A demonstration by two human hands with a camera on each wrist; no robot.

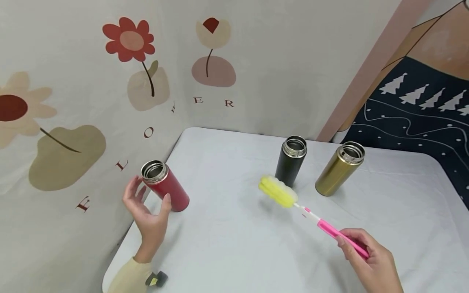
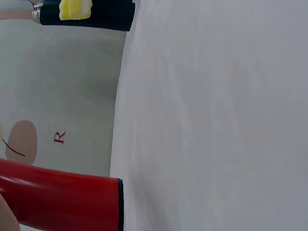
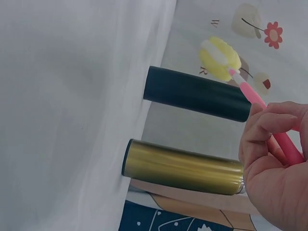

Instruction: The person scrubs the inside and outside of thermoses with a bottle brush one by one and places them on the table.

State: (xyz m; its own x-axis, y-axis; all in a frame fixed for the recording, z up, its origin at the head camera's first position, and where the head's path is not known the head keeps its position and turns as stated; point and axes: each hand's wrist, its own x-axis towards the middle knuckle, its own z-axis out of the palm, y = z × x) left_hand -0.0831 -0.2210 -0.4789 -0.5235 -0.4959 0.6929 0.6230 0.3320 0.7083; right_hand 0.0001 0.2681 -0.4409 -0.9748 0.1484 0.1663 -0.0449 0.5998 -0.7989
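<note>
Beside the wide-spread left hand (image 1: 151, 223) stands 1 red bottle (image 1: 170, 190); the right hand (image 1: 375, 260) grips 1 pink-handled brush (image 1: 325, 227).

Fingers (image 3: 275, 121) hold 1 pink-handled brush (image 3: 250, 92) near 1 dark bottle (image 3: 192, 92) and 1 gold bottle (image 3: 183, 166).

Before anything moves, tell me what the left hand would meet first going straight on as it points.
Most likely the red insulated bottle, which stands uncapped in front of the left hand; depth is unclear, so the thumb or fingers may be touching it.
</note>
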